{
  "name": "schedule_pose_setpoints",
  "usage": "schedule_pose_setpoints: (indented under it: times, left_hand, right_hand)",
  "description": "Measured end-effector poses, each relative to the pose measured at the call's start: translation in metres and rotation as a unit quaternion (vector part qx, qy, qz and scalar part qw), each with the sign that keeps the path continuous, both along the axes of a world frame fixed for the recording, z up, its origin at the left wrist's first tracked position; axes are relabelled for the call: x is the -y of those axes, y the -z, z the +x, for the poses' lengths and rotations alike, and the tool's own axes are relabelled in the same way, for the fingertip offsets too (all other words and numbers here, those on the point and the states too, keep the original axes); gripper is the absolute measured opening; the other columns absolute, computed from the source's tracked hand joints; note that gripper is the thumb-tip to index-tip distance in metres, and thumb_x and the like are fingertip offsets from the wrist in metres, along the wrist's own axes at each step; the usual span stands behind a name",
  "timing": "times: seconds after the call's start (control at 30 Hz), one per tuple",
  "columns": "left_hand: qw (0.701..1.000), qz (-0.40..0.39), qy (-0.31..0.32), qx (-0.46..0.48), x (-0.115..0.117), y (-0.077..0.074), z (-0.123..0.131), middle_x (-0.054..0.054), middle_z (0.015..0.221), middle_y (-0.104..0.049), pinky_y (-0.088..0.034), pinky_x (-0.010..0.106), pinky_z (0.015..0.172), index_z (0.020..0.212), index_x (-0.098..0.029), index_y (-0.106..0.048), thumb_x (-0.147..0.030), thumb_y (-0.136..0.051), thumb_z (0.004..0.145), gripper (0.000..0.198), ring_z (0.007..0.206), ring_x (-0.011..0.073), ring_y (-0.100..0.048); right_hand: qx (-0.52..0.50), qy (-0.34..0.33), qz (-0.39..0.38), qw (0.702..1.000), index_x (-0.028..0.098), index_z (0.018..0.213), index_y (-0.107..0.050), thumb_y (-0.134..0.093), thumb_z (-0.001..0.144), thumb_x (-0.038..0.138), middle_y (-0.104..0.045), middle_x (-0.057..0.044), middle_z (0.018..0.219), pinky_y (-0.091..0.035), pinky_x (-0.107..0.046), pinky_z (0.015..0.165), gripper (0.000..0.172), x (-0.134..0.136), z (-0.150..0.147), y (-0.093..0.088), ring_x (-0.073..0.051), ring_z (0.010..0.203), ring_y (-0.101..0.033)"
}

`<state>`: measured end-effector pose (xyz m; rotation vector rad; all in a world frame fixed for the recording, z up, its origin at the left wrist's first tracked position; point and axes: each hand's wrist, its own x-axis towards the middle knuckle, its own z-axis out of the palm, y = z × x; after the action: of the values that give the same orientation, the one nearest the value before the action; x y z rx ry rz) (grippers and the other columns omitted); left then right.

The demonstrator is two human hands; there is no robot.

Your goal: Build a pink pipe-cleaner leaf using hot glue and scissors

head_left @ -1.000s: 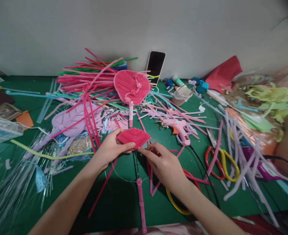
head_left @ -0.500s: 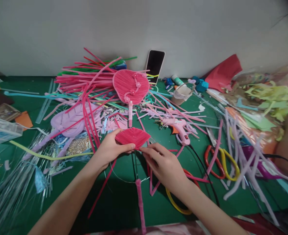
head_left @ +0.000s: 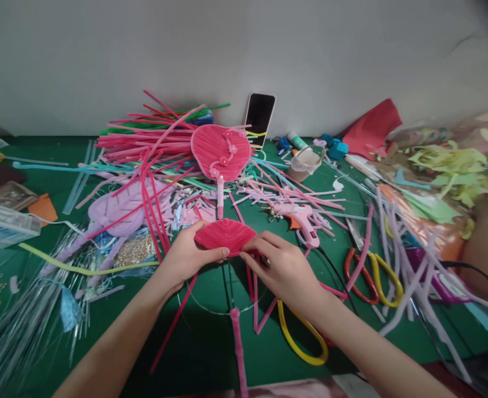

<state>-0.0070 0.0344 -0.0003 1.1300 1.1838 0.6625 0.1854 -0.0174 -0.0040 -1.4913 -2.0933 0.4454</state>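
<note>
In front of me is a deep-pink panel of pipe cleaners laid side by side (head_left: 224, 235), shaped like a small fan. My left hand (head_left: 189, 249) grips its left side, thumb across the lower edge. My right hand (head_left: 279, 262) pinches its lower right corner; what lies between the fingertips is partly hidden. Below the panel runs a thin wire hoop, joined to a handle wrapped in pink pipe cleaner (head_left: 239, 351). Loose pink pipe cleaners (head_left: 173, 323) hang around both hands. Farther back lies a finished-looking pink fan (head_left: 222, 152) with small flowers on it.
A pink glue gun (head_left: 302, 218) lies right of centre, its black cord trailing forward. Scissors with red and yellow handles (head_left: 387, 279) lie further right; another yellow handle (head_left: 302, 340) shows under my right forearm. A phone (head_left: 259, 119) leans on the wall. A lilac fan (head_left: 117, 213) lies left.
My right hand has shifted slightly right and up along the panel's corner, its fingers more curled. More of the yellow handle shows below the forearm. The whole view has tilted a little.
</note>
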Motion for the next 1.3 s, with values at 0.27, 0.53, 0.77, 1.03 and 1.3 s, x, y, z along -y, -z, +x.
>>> schedule_pose_setpoints:
  times: [0.27, 0.53, 0.77, 1.03, 1.3]
  left_hand:
    - [1.000, 0.023, 0.012, -0.012, 0.001, 0.000, -0.001, -0.002, 0.080, -0.069, -0.051, 0.027, 0.067, 0.095, -0.017, -0.063, -0.024, -0.084, 0.063, 0.039, 0.069, 0.0153, -0.064]
    - [1.000, 0.019, 0.020, 0.001, 0.000, -0.001, -0.002, -0.003, 0.080, -0.069, -0.051, 0.026, 0.067, 0.095, -0.017, -0.063, -0.029, -0.087, 0.062, 0.042, 0.069, 0.0147, -0.064]
    - [0.998, 0.050, 0.035, 0.008, 0.000, 0.001, -0.003, 0.001, 0.092, -0.072, -0.054, 0.031, 0.077, 0.105, -0.018, -0.063, -0.033, -0.088, 0.061, 0.053, 0.082, 0.0200, -0.068]
    - [0.997, 0.017, 0.071, 0.023, 0.002, -0.013, 0.005, 0.006, 0.105, -0.074, -0.055, 0.037, 0.086, 0.115, -0.018, -0.061, -0.032, -0.089, 0.059, 0.064, 0.095, 0.0245, -0.070]
    - [0.987, 0.050, 0.127, -0.080, -0.005, -0.029, -0.001, 0.003, 0.103, -0.075, -0.057, 0.033, 0.081, 0.109, -0.020, -0.064, -0.032, -0.089, 0.058, 0.058, 0.092, 0.0243, -0.072]
  right_hand:
    - [0.044, -0.005, 0.043, 0.998, 0.017, 0.091, -0.066, -0.058, 0.092, 0.022, -0.066, -0.006, 0.087, -0.050, -0.028, 0.066, 0.009, -0.005, 0.001, 0.001, -0.019, 0.078, -0.064]
    - [0.030, 0.021, 0.027, 0.999, 0.018, 0.105, -0.062, -0.062, 0.091, 0.025, -0.067, -0.007, 0.098, -0.055, -0.032, 0.069, 0.015, -0.005, 0.002, 0.000, -0.021, 0.084, -0.067]
    - [0.058, 0.028, 0.044, 0.997, 0.016, 0.118, -0.062, -0.066, 0.087, 0.043, -0.066, -0.012, 0.108, -0.058, -0.040, 0.076, 0.041, -0.010, 0.019, -0.019, -0.027, 0.094, -0.068]
    - [0.091, -0.006, -0.011, 0.996, 0.014, 0.112, -0.065, -0.071, 0.084, 0.039, -0.072, -0.011, 0.104, -0.056, -0.040, 0.080, 0.039, -0.013, 0.029, -0.041, -0.027, 0.094, -0.070]
    - [0.032, -0.152, -0.091, 0.984, 0.021, 0.108, -0.071, -0.071, 0.084, 0.025, -0.076, -0.004, 0.101, -0.052, -0.027, 0.074, 0.024, -0.032, 0.046, -0.075, -0.018, 0.085, -0.071]
